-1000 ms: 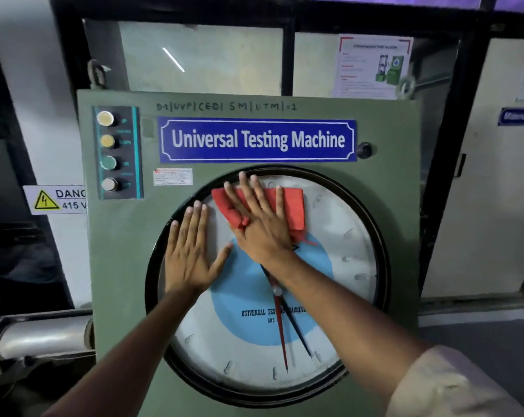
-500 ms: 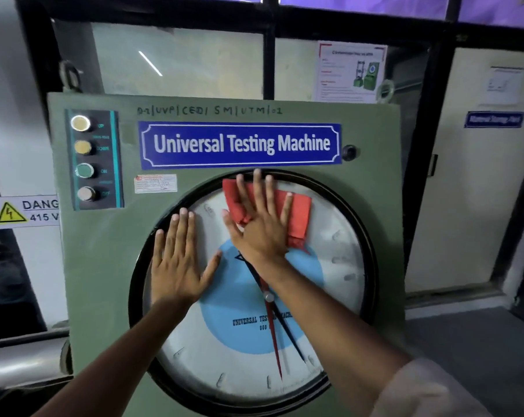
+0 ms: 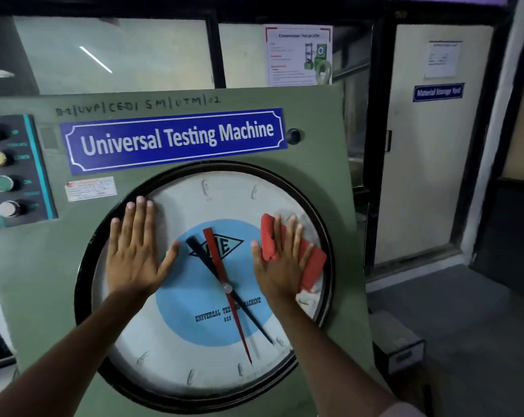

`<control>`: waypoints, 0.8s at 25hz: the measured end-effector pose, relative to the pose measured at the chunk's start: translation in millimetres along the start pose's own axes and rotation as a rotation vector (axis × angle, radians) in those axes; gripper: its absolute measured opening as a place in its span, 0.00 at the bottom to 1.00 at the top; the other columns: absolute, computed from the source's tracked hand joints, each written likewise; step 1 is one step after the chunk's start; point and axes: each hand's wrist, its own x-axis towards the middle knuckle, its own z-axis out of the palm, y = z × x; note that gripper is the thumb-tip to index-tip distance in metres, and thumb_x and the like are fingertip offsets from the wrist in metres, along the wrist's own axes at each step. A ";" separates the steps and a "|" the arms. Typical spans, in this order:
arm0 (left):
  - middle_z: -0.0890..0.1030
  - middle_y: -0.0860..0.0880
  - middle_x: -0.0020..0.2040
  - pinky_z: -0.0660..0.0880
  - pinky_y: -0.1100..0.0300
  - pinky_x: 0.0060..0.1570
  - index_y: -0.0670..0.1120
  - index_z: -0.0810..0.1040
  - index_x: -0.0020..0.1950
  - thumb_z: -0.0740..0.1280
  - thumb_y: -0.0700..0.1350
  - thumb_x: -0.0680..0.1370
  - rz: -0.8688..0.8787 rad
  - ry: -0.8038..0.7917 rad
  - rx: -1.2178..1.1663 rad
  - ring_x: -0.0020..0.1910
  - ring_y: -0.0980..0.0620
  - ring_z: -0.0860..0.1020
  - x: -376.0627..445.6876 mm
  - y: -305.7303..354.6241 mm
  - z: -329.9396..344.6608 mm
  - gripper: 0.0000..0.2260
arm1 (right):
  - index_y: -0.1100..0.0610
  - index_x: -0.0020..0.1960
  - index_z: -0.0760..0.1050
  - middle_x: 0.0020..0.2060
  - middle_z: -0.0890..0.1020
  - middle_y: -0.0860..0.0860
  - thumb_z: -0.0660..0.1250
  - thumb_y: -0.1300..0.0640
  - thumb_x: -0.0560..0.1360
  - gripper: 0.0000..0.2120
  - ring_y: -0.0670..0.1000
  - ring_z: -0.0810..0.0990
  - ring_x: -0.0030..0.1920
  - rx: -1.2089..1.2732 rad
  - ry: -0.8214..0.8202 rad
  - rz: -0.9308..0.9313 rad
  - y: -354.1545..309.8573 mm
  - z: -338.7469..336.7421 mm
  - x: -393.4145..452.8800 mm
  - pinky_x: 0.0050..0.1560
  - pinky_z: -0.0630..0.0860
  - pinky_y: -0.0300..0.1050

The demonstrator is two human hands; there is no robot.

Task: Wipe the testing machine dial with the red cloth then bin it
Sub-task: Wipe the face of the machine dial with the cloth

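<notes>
A large round dial (image 3: pixel 212 200) with a black rim, white face, blue centre and red and black needles fills the front of the green testing machine (image 3: pixel 321 115). My right hand (image 3: pixel 280 263) lies flat, pressing the red cloth (image 3: pixel 313 260) against the glass at the dial's right edge. The cloth shows between and beside the fingers. My left hand (image 3: pixel 135 251) rests flat with fingers spread on the dial's left side, holding nothing. No bin is in view.
A blue "Universal Testing Machine" plate (image 3: pixel 176 139) sits above the dial. A panel of several round buttons (image 3: pixel 4 173) is at the left. A small grey box (image 3: pixel 397 341) sits on the floor to the right, in front of a cream door (image 3: pixel 420 176).
My right hand has slid the red cloth from the top of the dial down to its right edge. My left hand has stayed on the left side. The view has shifted right.
</notes>
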 end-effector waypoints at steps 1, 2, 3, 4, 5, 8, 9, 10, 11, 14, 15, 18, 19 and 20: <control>0.51 0.42 0.89 0.45 0.44 0.87 0.40 0.50 0.88 0.52 0.65 0.83 -0.003 -0.002 -0.001 0.89 0.44 0.49 0.4 -0.2 -0.9 0.41 | 0.42 0.87 0.44 0.87 0.53 0.52 0.53 0.32 0.83 0.37 0.53 0.46 0.87 -0.001 -0.018 0.022 3.2 -0.2 -13.8 0.82 0.51 0.71; 0.50 0.42 0.89 0.45 0.44 0.87 0.40 0.49 0.88 0.52 0.65 0.83 -0.002 -0.007 0.000 0.89 0.44 0.49 0.5 0.7 -1.7 0.41 | 0.43 0.87 0.45 0.87 0.52 0.52 0.53 0.32 0.84 0.37 0.53 0.46 0.87 0.001 -0.029 0.034 4.4 -1.0 -20.1 0.82 0.51 0.72; 0.50 0.42 0.89 0.45 0.44 0.87 0.40 0.49 0.88 0.52 0.65 0.83 0.000 -0.010 0.002 0.89 0.44 0.48 0.6 2.4 -2.4 0.41 | 0.43 0.87 0.46 0.86 0.52 0.52 0.52 0.33 0.84 0.36 0.54 0.46 0.86 0.006 -0.036 0.041 2.5 -3.0 -16.6 0.82 0.51 0.72; 0.49 0.42 0.89 0.45 0.44 0.87 0.40 0.49 0.88 0.52 0.65 0.83 0.002 -0.015 0.002 0.89 0.44 0.48 0.1 4.0 -3.1 0.41 | 0.44 0.87 0.46 0.87 0.51 0.53 0.52 0.34 0.84 0.35 0.55 0.46 0.87 0.009 -0.037 0.040 -2.6 -5.8 -5.5 0.82 0.51 0.72; 0.49 0.42 0.89 0.45 0.43 0.87 0.40 0.48 0.88 0.51 0.64 0.83 0.001 -0.023 -0.001 0.89 0.44 0.47 -0.2 5.3 -3.6 0.41 | 0.45 0.87 0.46 0.87 0.50 0.53 0.51 0.34 0.85 0.35 0.55 0.47 0.87 0.015 -0.037 0.029 -10.5 -9.9 12.0 0.82 0.51 0.72; 0.48 0.41 0.89 0.45 0.43 0.87 0.39 0.46 0.88 0.51 0.64 0.83 -0.004 -0.023 -0.011 0.89 0.43 0.47 0.3 7.3 -4.0 0.41 | 0.44 0.87 0.45 0.87 0.48 0.52 0.49 0.35 0.85 0.35 0.54 0.46 0.87 0.011 -0.048 -0.057 -29.8 -18.6 67.2 0.83 0.46 0.70; 0.48 0.41 0.89 0.44 0.43 0.87 0.39 0.46 0.88 0.51 0.64 0.83 -0.004 -0.021 -0.007 0.89 0.42 0.47 0.5 7.1 -3.2 0.41 | 0.44 0.88 0.46 0.88 0.48 0.51 0.49 0.35 0.85 0.34 0.54 0.46 0.87 -0.002 -0.036 -0.086 -28.6 -17.6 74.7 0.83 0.45 0.68; 0.48 0.41 0.89 0.44 0.43 0.87 0.39 0.46 0.88 0.51 0.64 0.83 0.000 -0.021 -0.006 0.89 0.42 0.47 -0.3 6.5 -2.7 0.41 | 0.44 0.88 0.47 0.88 0.49 0.51 0.51 0.35 0.85 0.34 0.54 0.47 0.87 -0.013 -0.007 -0.097 -23.1 -13.4 72.6 0.84 0.45 0.67; 0.48 0.41 0.89 0.43 0.44 0.87 0.39 0.45 0.88 0.51 0.64 0.83 0.004 -0.017 -0.009 0.89 0.43 0.47 -0.3 6.4 -2.7 0.41 | 0.45 0.88 0.48 0.88 0.50 0.51 0.52 0.36 0.85 0.34 0.54 0.49 0.87 -0.011 0.027 -0.078 -14.9 -8.3 63.2 0.84 0.45 0.67; 0.47 0.41 0.89 0.43 0.44 0.87 0.39 0.44 0.88 0.51 0.64 0.84 -0.002 -0.010 0.004 0.89 0.43 0.47 -0.6 6.0 0.9 0.42 | 0.47 0.87 0.50 0.87 0.54 0.54 0.53 0.37 0.85 0.34 0.55 0.50 0.87 0.025 0.058 0.083 16.1 5.1 7.5 0.83 0.49 0.69; 0.47 0.42 0.89 0.44 0.44 0.87 0.40 0.43 0.88 0.51 0.65 0.84 -0.005 -0.006 0.000 0.89 0.43 0.47 -0.9 5.7 2.0 0.42 | 0.47 0.87 0.50 0.87 0.54 0.54 0.53 0.36 0.85 0.34 0.56 0.49 0.87 0.037 0.029 0.123 25.0 7.1 -13.4 0.83 0.50 0.70; 0.48 0.41 0.89 0.45 0.43 0.87 0.41 0.43 0.88 0.51 0.65 0.83 -0.002 0.012 -0.018 0.89 0.43 0.48 -3.1 7.6 2.2 0.42 | 0.46 0.86 0.46 0.86 0.50 0.52 0.50 0.35 0.85 0.34 0.54 0.45 0.87 0.054 -0.038 0.215 33.1 7.3 -46.4 0.83 0.48 0.70; 0.48 0.41 0.89 0.45 0.43 0.87 0.40 0.43 0.88 0.51 0.64 0.83 -0.002 0.016 -0.022 0.89 0.43 0.48 -3.2 8.0 2.0 0.42 | 0.46 0.86 0.45 0.86 0.49 0.52 0.49 0.36 0.84 0.34 0.55 0.45 0.86 0.074 -0.051 0.249 29.3 6.4 -42.7 0.83 0.47 0.69; 0.48 0.41 0.89 0.45 0.43 0.87 0.40 0.43 0.88 0.51 0.64 0.83 -0.002 0.018 -0.023 0.89 0.42 0.48 -2.5 8.2 1.3 0.42 | 0.46 0.86 0.45 0.86 0.48 0.52 0.50 0.37 0.85 0.34 0.55 0.45 0.87 0.098 -0.052 0.290 22.2 4.6 -32.8 0.83 0.48 0.70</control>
